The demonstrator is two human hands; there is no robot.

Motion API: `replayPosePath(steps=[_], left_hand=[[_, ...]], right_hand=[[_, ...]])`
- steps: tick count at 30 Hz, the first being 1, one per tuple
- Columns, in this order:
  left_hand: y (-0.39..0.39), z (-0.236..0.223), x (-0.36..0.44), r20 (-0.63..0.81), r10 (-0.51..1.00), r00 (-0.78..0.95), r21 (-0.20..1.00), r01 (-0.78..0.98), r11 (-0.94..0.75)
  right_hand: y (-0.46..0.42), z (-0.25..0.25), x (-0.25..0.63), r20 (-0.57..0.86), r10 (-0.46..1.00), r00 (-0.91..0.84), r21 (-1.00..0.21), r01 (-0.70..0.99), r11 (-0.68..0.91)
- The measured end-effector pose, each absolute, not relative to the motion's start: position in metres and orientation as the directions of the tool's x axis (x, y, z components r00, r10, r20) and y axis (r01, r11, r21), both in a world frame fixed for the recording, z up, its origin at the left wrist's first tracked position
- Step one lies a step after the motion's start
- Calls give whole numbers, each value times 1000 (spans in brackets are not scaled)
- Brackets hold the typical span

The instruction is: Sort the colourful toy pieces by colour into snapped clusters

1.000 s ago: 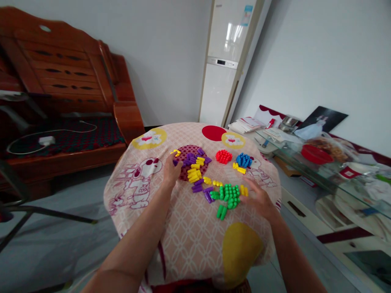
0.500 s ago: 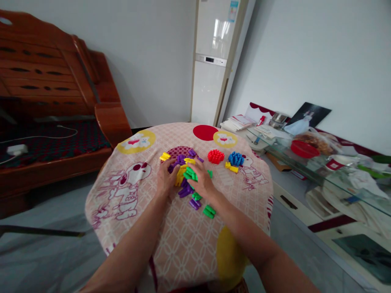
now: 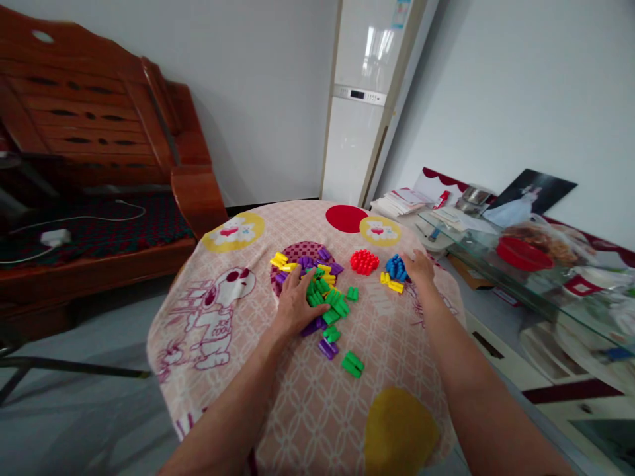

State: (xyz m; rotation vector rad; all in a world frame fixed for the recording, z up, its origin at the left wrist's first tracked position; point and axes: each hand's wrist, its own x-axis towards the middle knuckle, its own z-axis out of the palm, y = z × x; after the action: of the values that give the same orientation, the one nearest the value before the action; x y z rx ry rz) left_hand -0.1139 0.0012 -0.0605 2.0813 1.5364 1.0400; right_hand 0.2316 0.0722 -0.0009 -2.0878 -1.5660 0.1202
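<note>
My left hand [image 3: 295, 305] lies flat, fingers spread, on a mixed heap of green, purple and yellow plastic pegs [image 3: 325, 291] on a round table under a pink cartoon cloth [image 3: 238, 311]. My right hand [image 3: 419, 266] has its fingers curved against the right side of a cluster of blue pegs [image 3: 395, 265], with a few yellow pegs [image 3: 391, 282] just in front of it. A cluster of red pegs [image 3: 364, 260] stands between the two hands. Loose green pegs [image 3: 352, 363] and a purple peg [image 3: 327, 348] lie nearer me.
A wooden bench [image 3: 99, 165] with a white charger and cable [image 3: 52, 237] stands at the left. A tall white air conditioner [image 3: 360, 106] is in the far corner. At the right, a glass-topped low cabinet [image 3: 520, 264] holds papers, a red bowl and a photograph.
My right hand left the mixed heap and reached right to the blue pegs. My left hand slid onto the heap, where green pegs are now pushed among the purple and yellow ones.
</note>
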Motion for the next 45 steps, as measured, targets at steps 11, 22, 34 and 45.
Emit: replayPosePath(steps=[11,22,34,45], left_hand=[[37,-55,-112,390,921,3,678,675,-290],[99,-34,-93,268,962,49,883,387,-266],[79,6,-86,427,883,198,776,421,-470],[92,-59,-202,231,906,-354,689,718,104]], right_hand=[[111,-13,152,35,990,-139,-712,691,122],[39,1,81,176,734,-656,-713,429,554],[30,-8,200,231,947,223,-476,875,-90],[34,-29,144,95,988,-122,-834,532,146]])
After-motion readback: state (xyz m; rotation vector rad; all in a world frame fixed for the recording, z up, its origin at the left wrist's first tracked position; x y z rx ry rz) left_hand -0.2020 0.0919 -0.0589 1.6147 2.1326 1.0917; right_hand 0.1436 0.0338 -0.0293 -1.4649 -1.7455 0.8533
